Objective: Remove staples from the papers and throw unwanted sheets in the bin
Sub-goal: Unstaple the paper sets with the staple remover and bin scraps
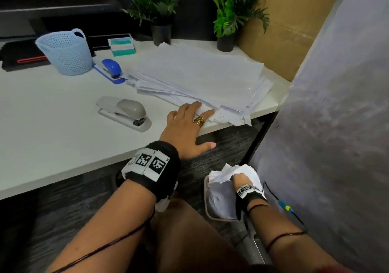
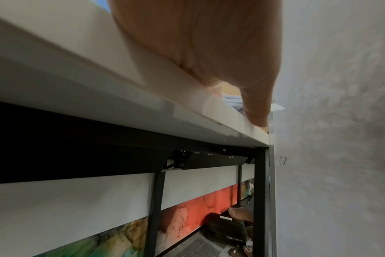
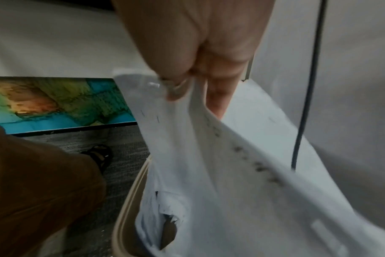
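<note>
Paper (image 3: 242,173), crumpled, hangs pinched in the right hand (image 1: 240,178) over the bin (image 1: 207,207) at 5 o'clock on the floor, low enough, I judge, to drop among the sheets already inside. The left hand (image 1: 187,129), fingers spread flat, rests on the stack (image 1: 200,77) at the desk (image 1: 52,108) edge, probably to steady it. Two staplers (image 1: 124,112) lie at 10 o'clock. Print on the sheet is too blurred to read.

The left hand (image 1: 187,125) rests flat on the paper stack (image 1: 200,77); the right hand (image 1: 240,178) grips crumpled sheets (image 1: 223,173) over the bin (image 1: 207,205).
</note>
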Action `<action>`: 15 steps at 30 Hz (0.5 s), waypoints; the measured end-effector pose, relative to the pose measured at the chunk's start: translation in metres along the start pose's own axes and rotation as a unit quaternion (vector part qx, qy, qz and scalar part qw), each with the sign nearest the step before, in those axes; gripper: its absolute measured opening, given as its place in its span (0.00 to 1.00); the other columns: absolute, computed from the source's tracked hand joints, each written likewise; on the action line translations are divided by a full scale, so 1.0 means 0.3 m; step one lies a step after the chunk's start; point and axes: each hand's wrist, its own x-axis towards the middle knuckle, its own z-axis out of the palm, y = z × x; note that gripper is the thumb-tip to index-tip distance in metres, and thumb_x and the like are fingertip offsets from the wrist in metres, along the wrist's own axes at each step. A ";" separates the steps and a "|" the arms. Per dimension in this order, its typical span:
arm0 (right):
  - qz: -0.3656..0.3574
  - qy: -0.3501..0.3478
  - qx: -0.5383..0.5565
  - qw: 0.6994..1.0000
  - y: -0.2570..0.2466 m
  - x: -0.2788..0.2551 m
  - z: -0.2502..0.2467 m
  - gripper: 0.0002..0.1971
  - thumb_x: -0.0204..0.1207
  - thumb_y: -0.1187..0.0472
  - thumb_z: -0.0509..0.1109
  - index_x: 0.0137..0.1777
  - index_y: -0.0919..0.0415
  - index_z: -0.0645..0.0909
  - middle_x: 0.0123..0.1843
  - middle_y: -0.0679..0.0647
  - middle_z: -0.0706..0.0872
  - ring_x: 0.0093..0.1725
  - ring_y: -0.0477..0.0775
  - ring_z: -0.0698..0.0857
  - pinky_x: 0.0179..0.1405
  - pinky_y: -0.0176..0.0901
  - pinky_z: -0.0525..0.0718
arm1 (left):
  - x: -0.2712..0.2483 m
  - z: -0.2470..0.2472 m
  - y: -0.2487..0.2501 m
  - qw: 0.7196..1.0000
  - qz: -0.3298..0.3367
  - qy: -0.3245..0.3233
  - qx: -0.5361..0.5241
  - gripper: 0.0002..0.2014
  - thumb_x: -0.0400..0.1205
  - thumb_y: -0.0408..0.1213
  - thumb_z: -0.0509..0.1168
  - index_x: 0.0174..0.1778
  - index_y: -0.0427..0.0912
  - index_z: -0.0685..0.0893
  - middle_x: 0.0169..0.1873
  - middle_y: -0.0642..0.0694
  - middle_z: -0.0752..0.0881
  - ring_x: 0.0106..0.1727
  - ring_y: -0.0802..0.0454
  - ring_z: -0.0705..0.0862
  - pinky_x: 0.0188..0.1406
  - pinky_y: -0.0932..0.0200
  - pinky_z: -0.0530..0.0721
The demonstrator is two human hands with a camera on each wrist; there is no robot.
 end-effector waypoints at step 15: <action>-0.224 0.500 0.290 0.785 -0.318 -0.326 -0.485 0.17 0.78 0.55 0.61 0.33 0.66 0.82 0.28 0.55 0.81 0.28 0.51 0.77 0.31 0.35 0.71 | 0.012 -0.028 -0.010 0.992 -0.019 -0.010 -0.125 0.32 0.80 0.56 0.60 0.80 0.60 0.57 0.83 0.49 0.47 0.82 0.48 0.38 0.78 0.36 0.40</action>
